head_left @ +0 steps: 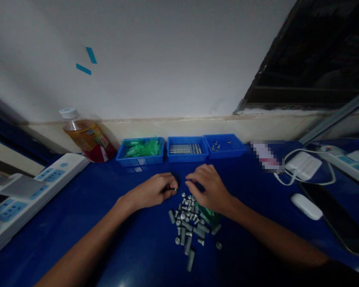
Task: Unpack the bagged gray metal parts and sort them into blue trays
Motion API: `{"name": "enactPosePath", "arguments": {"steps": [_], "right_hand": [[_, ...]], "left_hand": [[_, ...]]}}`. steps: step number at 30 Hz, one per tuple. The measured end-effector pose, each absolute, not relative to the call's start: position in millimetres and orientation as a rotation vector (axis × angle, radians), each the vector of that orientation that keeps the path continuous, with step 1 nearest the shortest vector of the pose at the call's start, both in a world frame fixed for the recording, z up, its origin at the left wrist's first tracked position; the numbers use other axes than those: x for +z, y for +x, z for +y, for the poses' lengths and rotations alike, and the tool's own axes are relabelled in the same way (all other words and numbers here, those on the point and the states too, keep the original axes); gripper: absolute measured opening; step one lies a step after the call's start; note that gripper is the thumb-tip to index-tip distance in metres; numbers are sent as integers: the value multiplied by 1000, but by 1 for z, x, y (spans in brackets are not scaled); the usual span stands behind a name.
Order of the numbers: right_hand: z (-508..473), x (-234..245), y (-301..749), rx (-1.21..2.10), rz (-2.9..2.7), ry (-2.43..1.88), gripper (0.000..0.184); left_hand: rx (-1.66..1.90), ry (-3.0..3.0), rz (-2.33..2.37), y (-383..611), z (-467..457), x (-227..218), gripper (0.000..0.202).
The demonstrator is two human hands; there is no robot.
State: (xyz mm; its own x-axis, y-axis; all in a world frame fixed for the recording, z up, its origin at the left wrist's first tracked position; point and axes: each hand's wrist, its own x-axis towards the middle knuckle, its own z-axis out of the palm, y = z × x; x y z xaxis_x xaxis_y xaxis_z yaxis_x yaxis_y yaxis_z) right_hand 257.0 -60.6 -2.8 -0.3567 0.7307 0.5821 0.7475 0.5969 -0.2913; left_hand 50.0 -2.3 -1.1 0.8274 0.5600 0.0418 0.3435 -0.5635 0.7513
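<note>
I note the small metal piece [176,189] at the tips of the left thumb and forefinger, just left of the pile's upper end; its exact type is too small to make out. Below and right of it, loose screws [183,216] and grey metal bars [190,260] lie heaped on the blue tabletop [137,255], with green plastic [208,214] at the heap's right edge. The left forearm enters from lower left, with the left hand [160,189] turned inward, its fingers curled and pinching the piece. The right forearm enters from lower right; the right hand [209,185] arches over the pile's upper right, palm down. I record its thumb and forefinger parted, with nothing visible between them; whether its heel touches the green plastic, I cannot tell. Beyond the hands, three blue trays stand in a row: the left tray [139,161] holds green plastic pieces, the middle tray [185,158] metal bars in ordered ranks, the right tray [229,154] a few scattered small screws.
</note>
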Motion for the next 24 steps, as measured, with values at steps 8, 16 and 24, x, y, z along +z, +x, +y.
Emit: {"name": "enactPosePath", "arguments": {"steps": [8,16,24], "right_hand": [[-70,-20,252,7,-2332,-998,30],[-64,-27,252,57,-2279,-1063,14],[-64,-27,249,115,-2221,-1117,11]], "left_hand": [[471,1544,597,60,-8,-14,29],[442,1535,628,57,-4,-14,27],[492,1637,677,60,-6,-20,27]]}}
